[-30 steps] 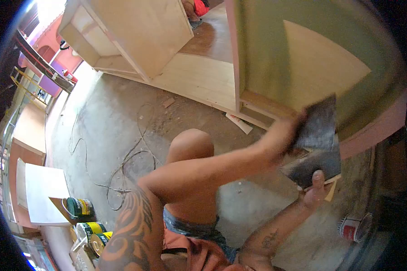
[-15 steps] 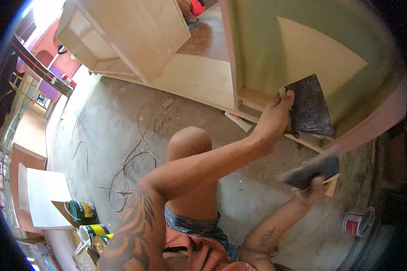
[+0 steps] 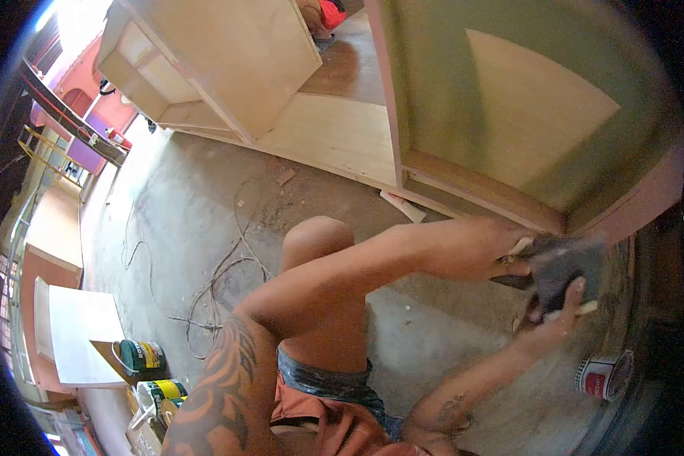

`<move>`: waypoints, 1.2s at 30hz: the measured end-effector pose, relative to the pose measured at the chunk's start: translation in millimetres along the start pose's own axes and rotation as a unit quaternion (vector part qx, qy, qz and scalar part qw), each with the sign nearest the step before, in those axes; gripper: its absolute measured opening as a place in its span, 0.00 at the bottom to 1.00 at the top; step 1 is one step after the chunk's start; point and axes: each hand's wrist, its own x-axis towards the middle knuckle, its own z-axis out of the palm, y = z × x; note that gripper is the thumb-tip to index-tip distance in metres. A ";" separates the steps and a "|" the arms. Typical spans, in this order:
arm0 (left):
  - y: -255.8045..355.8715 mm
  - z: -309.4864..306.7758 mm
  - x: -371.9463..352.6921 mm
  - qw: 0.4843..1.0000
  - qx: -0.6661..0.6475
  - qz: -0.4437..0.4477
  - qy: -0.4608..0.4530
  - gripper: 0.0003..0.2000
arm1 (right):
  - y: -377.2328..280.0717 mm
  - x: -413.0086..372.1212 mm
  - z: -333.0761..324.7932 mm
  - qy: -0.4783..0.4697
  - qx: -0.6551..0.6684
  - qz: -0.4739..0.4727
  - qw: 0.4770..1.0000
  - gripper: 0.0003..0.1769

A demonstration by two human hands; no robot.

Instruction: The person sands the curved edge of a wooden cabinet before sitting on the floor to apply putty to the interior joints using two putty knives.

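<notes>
My left hand (image 3: pixel 511 262), at the end of the tattooed arm stretched across to the right, is closed on a dark flat scraper (image 3: pixel 549 249). Just below it, my right hand (image 3: pixel 558 321) grips a second dark scraper (image 3: pixel 561 283) with a pale edge. The two blades overlap or touch; blur hides the exact contact. Both hands are low beside the lower right corner of the wooden cabinet (image 3: pixel 475 182).
A white tube (image 3: pixel 403 206) lies by the cabinet base. Cable loops (image 3: pixel 220 285) cross the concrete floor. A labelled tub (image 3: pixel 604 375) stands at right, and green paint buckets (image 3: pixel 142 356) at left. Part of another person (image 3: pixel 328 15) shows behind the cabinet.
My left hand has moved down and right, away from the cabinet panel, bringing its scraper to the one in my right hand. My right hand has shifted slightly right.
</notes>
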 end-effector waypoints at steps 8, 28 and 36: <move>8.6 10.5 -9.8 0.943 -0.202 -0.246 -0.095 0.18 | -25.3 35.2 -16.5 0.166 0.042 -0.179 0.969 0.17; 15.1 7.9 12.2 0.606 -0.688 -0.337 0.214 0.15 | 2.0 1.4 10.9 0.038 -0.026 -0.204 0.978 0.18; 11.9 3.8 12.9 0.765 -0.558 -0.251 0.199 0.21 | 59.1 15.3 -8.5 -0.193 -0.069 -0.116 0.972 0.22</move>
